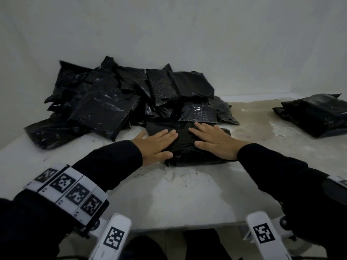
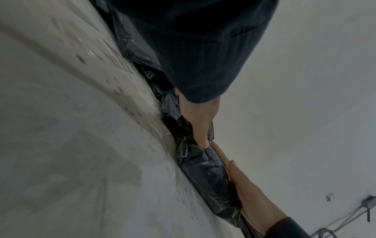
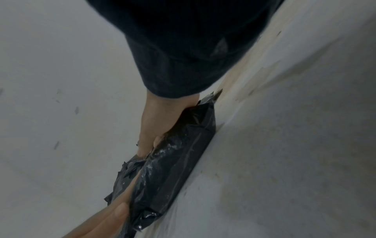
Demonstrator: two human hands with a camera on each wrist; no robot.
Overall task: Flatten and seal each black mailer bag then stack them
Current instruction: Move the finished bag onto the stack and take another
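Note:
A black mailer bag [image 1: 185, 147] lies on the white table [image 1: 169, 196] in front of me. Both my hands press flat on top of it with straight fingers. My left hand [image 1: 161, 142] covers its left part and my right hand [image 1: 208, 139] its right part. In the left wrist view my left hand [image 2: 200, 130] lies on the crinkled bag [image 2: 205, 172], with the right hand [image 2: 250, 194] beyond it. In the right wrist view my right hand [image 3: 154, 128] rests on the same bag [image 3: 177, 162], and the left hand's fingers [image 3: 114, 212] show at the bottom.
A loose heap of several black mailer bags [image 1: 112, 102] fills the back left of the table, right behind the pressed bag. A small stack of black bags [image 1: 315, 113] sits at the far right. Bare stained table lies between them and toward me.

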